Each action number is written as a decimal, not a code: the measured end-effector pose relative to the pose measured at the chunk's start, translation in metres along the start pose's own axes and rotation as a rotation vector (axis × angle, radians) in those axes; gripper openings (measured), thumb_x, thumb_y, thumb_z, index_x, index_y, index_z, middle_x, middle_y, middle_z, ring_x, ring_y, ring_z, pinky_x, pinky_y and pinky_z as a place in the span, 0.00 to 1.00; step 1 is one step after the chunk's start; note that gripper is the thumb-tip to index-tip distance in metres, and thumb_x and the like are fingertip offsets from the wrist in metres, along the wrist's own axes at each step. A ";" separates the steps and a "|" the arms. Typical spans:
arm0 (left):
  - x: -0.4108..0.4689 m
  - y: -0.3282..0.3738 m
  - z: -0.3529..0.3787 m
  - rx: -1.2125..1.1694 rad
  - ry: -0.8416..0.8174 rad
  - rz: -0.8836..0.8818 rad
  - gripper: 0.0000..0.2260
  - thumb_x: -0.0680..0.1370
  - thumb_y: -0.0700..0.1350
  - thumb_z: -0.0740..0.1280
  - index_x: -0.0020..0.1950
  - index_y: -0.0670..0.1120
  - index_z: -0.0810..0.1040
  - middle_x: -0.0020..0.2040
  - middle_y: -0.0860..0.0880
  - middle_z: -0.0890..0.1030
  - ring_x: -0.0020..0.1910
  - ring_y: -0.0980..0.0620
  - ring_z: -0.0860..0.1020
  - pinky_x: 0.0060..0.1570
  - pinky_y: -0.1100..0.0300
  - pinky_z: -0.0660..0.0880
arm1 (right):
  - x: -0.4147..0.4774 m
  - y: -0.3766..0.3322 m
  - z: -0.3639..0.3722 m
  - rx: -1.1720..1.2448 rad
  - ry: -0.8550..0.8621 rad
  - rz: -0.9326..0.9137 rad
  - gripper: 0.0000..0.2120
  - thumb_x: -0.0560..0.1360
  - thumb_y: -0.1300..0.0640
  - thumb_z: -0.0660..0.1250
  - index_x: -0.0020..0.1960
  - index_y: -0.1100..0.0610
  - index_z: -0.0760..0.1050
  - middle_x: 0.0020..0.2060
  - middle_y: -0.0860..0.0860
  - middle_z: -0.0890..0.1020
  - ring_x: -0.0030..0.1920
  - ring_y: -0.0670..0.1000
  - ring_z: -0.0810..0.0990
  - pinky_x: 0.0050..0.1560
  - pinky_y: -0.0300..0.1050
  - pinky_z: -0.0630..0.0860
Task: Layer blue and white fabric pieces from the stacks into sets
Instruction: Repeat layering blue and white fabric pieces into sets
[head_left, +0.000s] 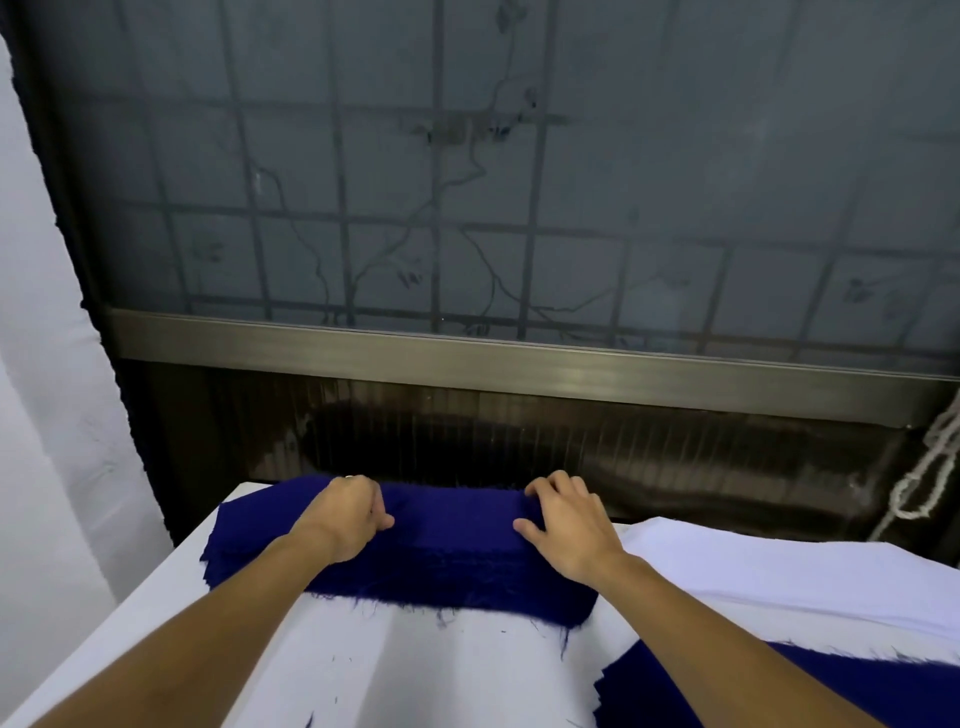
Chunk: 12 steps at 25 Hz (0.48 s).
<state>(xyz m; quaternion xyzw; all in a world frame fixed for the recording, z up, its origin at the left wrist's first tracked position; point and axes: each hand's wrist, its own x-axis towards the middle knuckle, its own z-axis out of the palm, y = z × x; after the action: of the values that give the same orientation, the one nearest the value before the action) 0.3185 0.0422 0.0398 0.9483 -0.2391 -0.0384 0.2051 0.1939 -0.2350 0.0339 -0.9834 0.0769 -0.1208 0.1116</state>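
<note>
Lying at the far edge of the counter (415, 670), the blue fabric stack (447, 551) is sitting just beside the white stack (779, 566). Left grip (349, 514) is pinching its top layer; right grip (571, 525) is clutching its far edge.

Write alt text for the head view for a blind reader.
Two hands work a blue stack of frayed fabric on a white table: the left hand pinches its top, the right hand rests on it with bent fingers. A white stack lies to the right, more blue fabric nearer, a grilled window behind.
</note>
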 end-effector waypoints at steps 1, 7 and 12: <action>-0.001 0.000 -0.001 0.068 -0.010 0.077 0.07 0.81 0.47 0.68 0.44 0.54 0.76 0.48 0.55 0.77 0.47 0.56 0.76 0.52 0.59 0.77 | 0.003 -0.003 0.002 -0.011 -0.007 -0.019 0.24 0.80 0.43 0.63 0.74 0.49 0.66 0.69 0.48 0.70 0.69 0.51 0.67 0.71 0.49 0.65; -0.012 0.016 -0.012 0.092 -0.082 0.287 0.08 0.83 0.50 0.59 0.44 0.55 0.68 0.42 0.52 0.76 0.45 0.55 0.73 0.53 0.58 0.68 | 0.019 -0.027 0.003 0.068 -0.170 -0.104 0.36 0.77 0.41 0.65 0.80 0.47 0.55 0.76 0.48 0.65 0.79 0.54 0.53 0.78 0.54 0.49; -0.028 0.050 -0.023 -0.079 -0.030 0.324 0.09 0.85 0.51 0.57 0.44 0.59 0.66 0.43 0.52 0.76 0.39 0.54 0.74 0.39 0.54 0.74 | 0.018 -0.046 0.002 0.187 -0.077 -0.192 0.12 0.78 0.40 0.64 0.60 0.40 0.73 0.55 0.42 0.76 0.65 0.50 0.67 0.72 0.54 0.62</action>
<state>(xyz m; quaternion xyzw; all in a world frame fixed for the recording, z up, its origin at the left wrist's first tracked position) 0.2753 0.0239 0.0810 0.8879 -0.3900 -0.0282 0.2424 0.2178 -0.1934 0.0471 -0.9755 -0.0334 -0.0999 0.1933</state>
